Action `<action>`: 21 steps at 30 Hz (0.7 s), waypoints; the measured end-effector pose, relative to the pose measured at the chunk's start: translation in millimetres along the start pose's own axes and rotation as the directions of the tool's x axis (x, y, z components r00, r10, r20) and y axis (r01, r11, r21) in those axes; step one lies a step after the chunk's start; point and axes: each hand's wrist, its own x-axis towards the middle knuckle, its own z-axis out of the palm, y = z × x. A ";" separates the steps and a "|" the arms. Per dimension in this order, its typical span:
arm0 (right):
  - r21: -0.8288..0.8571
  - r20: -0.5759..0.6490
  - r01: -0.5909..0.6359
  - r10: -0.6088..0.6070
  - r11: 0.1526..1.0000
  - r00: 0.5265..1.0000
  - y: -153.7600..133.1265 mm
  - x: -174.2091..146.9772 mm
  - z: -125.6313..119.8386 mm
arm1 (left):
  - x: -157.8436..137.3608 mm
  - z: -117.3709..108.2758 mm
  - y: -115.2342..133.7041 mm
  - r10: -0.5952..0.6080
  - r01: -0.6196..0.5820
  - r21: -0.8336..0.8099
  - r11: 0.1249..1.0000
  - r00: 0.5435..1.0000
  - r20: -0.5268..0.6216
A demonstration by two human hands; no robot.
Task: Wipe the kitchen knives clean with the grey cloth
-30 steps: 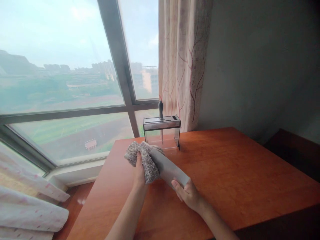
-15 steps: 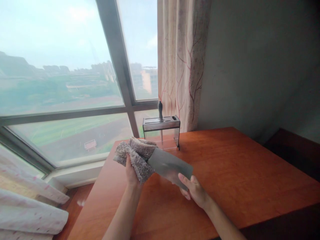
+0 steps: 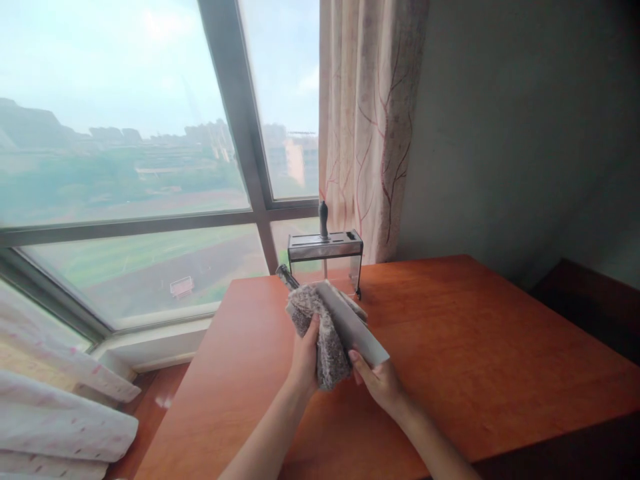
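Observation:
A wide grey-metal cleaver (image 3: 363, 333) is held above the table, its dark handle sticking out at the upper left. My right hand (image 3: 383, 383) grips the near end of its blade, thumb on top and the other fingers mostly hidden beneath. In my left hand (image 3: 306, 357) is a fluffy grey-brown cloth (image 3: 333, 357), bunched around the blade, with the thumb pressing on it. Part of the blade is covered by the cloth.
Behind the hands, a clear-sided knife block (image 3: 325, 248) with a dark handle rising from it stands on the reddish-brown wooden table (image 3: 450, 347). A large window (image 3: 125, 167) lies to the left. A patterned curtain (image 3: 373, 133) hangs behind the block.
My left hand has moved right with the cloth along the blade, closer to my right hand. The blade has turned more edge-on, and the dark handle now shows past the cloth.

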 end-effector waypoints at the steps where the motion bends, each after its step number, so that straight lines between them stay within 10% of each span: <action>1: 0.015 -0.012 0.003 -0.003 1.000 1.000 -0.5 0.4 0.3 | -1.9 0.8 -2.3 -0.021 0.020 0.022 1.000 1.000 0.021; 16: -0.176 0.183 0.148 -0.115 0.973 0.976 -5.7 -6.5 2.9 | 17.6 -11.1 14.7 -0.108 0.099 -0.185 0.978 0.993 -0.041; 21: 0.016 0.124 -0.002 0.000 1.000 0.992 -7.9 -7.0 0.6 | 13.1 -12.2 15.3 -0.166 0.168 -0.097 0.981 0.986 0.028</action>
